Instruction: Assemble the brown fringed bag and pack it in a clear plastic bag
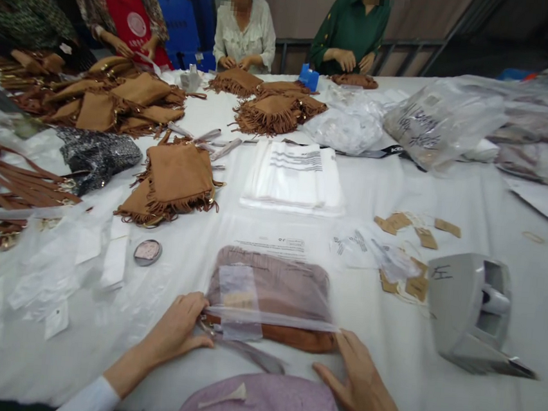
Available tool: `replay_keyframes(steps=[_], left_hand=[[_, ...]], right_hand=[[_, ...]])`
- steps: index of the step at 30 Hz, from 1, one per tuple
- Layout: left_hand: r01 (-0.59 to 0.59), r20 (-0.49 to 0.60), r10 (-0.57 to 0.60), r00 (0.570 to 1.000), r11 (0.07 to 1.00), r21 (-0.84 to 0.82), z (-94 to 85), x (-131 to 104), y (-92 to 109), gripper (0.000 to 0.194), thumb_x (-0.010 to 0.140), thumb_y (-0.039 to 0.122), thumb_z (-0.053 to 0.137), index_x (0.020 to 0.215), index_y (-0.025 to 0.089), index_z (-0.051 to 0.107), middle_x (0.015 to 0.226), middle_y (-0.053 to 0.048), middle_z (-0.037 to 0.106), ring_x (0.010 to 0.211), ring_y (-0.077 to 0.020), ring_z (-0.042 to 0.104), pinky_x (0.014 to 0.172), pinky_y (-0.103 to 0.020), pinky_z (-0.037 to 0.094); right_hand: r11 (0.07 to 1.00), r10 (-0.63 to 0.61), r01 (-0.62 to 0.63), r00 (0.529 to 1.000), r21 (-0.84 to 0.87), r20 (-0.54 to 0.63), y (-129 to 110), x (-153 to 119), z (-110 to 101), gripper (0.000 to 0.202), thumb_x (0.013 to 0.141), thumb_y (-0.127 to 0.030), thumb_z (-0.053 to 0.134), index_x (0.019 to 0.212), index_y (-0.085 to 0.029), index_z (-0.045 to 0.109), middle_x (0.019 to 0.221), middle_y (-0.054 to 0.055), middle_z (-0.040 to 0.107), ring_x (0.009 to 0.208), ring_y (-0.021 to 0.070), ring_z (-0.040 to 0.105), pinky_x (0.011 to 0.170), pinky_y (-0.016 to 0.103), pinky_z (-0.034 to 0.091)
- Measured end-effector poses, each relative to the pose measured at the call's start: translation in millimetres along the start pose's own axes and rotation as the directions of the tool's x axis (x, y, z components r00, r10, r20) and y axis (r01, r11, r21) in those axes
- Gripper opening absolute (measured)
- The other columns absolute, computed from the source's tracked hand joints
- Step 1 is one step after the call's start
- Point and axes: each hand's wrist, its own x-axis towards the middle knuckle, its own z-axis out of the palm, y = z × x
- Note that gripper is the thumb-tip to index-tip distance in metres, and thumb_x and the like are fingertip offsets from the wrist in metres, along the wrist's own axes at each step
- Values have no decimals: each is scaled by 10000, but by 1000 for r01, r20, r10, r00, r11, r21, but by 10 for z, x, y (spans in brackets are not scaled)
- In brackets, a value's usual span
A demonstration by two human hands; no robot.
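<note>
A brown bag lies flat in front of me, mostly inside a clear plastic bag with printed lines. The plastic's near edge runs across it, leaving the zipped edge and a grey-wrapped strap end uncovered. A small clear packet with a tan tag lies on its left part. My left hand touches the left end, fingers extended and thumb apart. At the right end, my right hand rests its fingertips against the edge, with its thumb spread away. Whether either hand pinches the plastic film is hard to see.
White plastic bags are stacked ahead. Fringed brown pouches lie left, near straps and a round tin. A grey tape dispenser and tan tags are right. Several people work across the table.
</note>
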Motion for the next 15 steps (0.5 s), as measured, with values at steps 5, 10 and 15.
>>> replay_keyframes(steps=[5, 10, 15], left_hand=[[105, -226, -83, 971, 991, 88, 311, -77, 157, 451, 733, 419, 710, 1038, 186, 473, 1053, -100, 583, 1007, -294, 557, 873, -454, 418], [104, -200, -97, 975, 994, 25, 274, -104, 87, 420, 760, 401, 691, 1057, 197, 476, 1075, -96, 580, 999, -282, 557, 866, -446, 436], [1, -80, -4, 997, 1000, -31, 224, -267, -90, 230, 868, 378, 585, 1017, 218, 516, 1004, -63, 598, 908, -223, 564, 819, -377, 454]], right_hand=[[995, 63, -62, 998, -82, 15, -150, -76, 84, 903, 724, -705, 562, 1334, -69, 362, 1149, 233, 548, 1018, 354, 549, 797, 492, 530], [989, 72, -74, 997, -125, -24, -157, -8, 108, 636, 816, -638, 498, 1168, -108, 501, 982, 169, 601, 885, 291, 578, 718, 426, 535], [991, -68, 55, 993, -121, -99, -122, -47, 65, 285, 944, -376, 409, 1022, -150, 563, 930, 127, 619, 849, 232, 594, 709, 362, 532]])
